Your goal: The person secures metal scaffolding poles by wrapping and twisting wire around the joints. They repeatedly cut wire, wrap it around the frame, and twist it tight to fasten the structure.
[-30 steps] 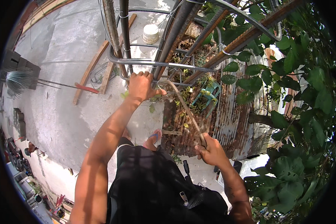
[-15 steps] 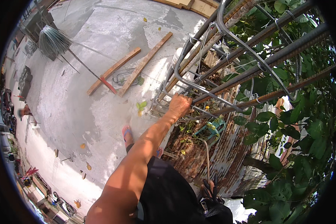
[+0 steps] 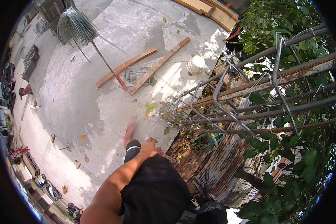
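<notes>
I've got the left hand [image 3: 149, 148] by the dark shorts [image 3: 153, 183], steel cage [image 3: 246, 92] well apart; right hand's out of view, can't tell either grip.

Strong sunlight here, bleaching patches of concrete floor [image 3: 110, 106], dappled shade around the bucket [image 3: 195, 64], foliage [image 3: 309, 156] dark at right, edges bending toward a black rim!

"What's worn below the left hand [image 3: 149, 148]?"
"A black top [image 3: 153, 190]; farther right, a mesh bag [image 3: 212, 213] with silver zip pull [image 3: 195, 203]."
"Left of the hand?"
"White-striped dark shorts [image 3: 132, 153], pinkish sandal [image 3: 131, 126] beyond."
</notes>
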A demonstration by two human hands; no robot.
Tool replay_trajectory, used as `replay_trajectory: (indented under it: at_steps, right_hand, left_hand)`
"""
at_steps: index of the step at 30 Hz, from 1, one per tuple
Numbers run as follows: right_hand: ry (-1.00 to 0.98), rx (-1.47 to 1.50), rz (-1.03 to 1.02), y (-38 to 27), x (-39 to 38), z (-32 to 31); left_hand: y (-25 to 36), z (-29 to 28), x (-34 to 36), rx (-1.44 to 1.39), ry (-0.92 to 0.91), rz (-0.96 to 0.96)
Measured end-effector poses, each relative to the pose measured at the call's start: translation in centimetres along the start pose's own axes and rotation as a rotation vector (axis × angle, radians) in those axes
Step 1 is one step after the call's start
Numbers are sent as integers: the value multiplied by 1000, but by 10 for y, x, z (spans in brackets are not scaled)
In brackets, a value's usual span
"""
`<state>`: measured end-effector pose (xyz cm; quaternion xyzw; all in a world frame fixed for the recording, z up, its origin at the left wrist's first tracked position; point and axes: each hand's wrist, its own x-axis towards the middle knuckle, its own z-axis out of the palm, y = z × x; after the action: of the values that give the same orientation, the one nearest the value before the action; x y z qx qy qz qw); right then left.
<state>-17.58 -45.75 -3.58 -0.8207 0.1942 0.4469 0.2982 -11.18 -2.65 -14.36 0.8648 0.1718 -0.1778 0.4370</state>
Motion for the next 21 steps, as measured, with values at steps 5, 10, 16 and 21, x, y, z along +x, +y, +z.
replay_trajectory:
  at_steps: [5,10,16,21]
  right_hand:
    - [14,133,111,-45,16,42]
    - [87,305,129,-162,-11,88]
    - [147,339,271,-234,-97,127]
    - [185,420,334,-228,-111,145]
  left_hand:
    - [-97,-39,40,-64,-152,-281]
    - [-61,-56,194,-165,-54,-47]
    - [-2,-33,345,73,38,403]
    - [11,-51,358,172,-176,359]
